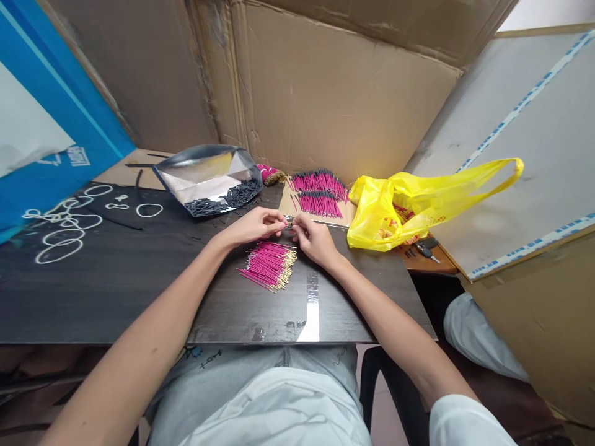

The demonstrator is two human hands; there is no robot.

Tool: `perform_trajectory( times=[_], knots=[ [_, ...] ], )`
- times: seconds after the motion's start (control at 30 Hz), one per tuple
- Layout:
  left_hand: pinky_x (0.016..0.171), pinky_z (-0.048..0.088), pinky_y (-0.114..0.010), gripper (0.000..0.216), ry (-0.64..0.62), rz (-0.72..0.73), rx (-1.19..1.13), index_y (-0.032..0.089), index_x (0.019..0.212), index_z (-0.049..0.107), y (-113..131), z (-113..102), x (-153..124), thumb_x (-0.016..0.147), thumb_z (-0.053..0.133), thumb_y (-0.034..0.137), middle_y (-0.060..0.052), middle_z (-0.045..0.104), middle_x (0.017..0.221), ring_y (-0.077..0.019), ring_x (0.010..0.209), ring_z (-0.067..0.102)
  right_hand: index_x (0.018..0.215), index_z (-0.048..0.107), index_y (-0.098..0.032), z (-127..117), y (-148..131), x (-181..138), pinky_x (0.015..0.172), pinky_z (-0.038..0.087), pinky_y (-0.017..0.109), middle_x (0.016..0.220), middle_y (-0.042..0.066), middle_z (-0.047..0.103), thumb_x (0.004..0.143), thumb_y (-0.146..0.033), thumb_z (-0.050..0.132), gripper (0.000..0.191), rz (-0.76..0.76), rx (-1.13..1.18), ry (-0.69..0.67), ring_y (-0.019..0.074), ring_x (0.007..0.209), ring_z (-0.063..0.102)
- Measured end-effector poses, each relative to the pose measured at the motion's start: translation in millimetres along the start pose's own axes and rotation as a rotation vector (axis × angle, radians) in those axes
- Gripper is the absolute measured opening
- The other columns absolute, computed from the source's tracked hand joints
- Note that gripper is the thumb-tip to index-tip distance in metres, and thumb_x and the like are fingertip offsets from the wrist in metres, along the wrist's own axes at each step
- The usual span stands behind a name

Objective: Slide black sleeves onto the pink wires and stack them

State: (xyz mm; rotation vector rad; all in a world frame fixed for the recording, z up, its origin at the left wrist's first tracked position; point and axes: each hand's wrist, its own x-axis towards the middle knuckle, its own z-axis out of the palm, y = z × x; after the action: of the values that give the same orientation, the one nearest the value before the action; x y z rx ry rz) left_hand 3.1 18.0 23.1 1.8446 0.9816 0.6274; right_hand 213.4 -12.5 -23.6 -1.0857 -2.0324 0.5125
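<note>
My left hand (263, 225) and my right hand (316, 240) meet fingertip to fingertip above the table, each in a pinch. Something thin and dark shows between their fingertips, too small and covered to name. Just below them lies a pile of magenta wires (267, 263) with gold metal ends pointing right. Beyond my hands, magenta wires with black ends (320, 203) rest in two rows on a piece of cardboard (290, 198). To the left of these, an opened silver bag (199, 164) holds many short black tubes (237, 197).
White rubber bands (60, 238) lie scattered at the left of the dark table (153, 285). A yellow plastic bag (385, 210) stands at the right, with keys (425, 251) beside it. Behind the bag of tubes sits a magenta bundle (269, 174). Cardboard walls (344, 93) enclose the back.
</note>
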Motion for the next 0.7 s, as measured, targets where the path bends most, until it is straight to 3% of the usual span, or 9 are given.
perform_trajectory(
  times=[0.27,0.7],
  knots=[
    [0.052,0.032,-0.027,0.033,-0.017,0.000,0.000,0.019,0.090,0.072,-3,0,1,0.083,0.070,0.051,-0.003,0.064,0.068,-0.0131,0.054,0.046,0.119,0.056,-0.021,-6,-4,0,0.083,0.046,0.025,0.101,0.005,0.077,0.102,-0.014,0.045,0.022,-0.050,-0.220,-0.092,0.0172,0.087,0.071],
    [0.052,0.034,-0.024,0.029,0.035,0.015,0.067,0.016,0.092,0.070,-8,1,3,0.086,0.069,0.045,-0.002,0.065,0.068,-0.0117,0.054,0.047,0.124,0.052,-0.019,-5,-19,1,0.071,0.041,0.026,0.115,0.010,0.076,0.101,-0.014,0.041,0.026,-0.042,-0.541,-0.163,0.0217,0.094,0.072]
  ],
)
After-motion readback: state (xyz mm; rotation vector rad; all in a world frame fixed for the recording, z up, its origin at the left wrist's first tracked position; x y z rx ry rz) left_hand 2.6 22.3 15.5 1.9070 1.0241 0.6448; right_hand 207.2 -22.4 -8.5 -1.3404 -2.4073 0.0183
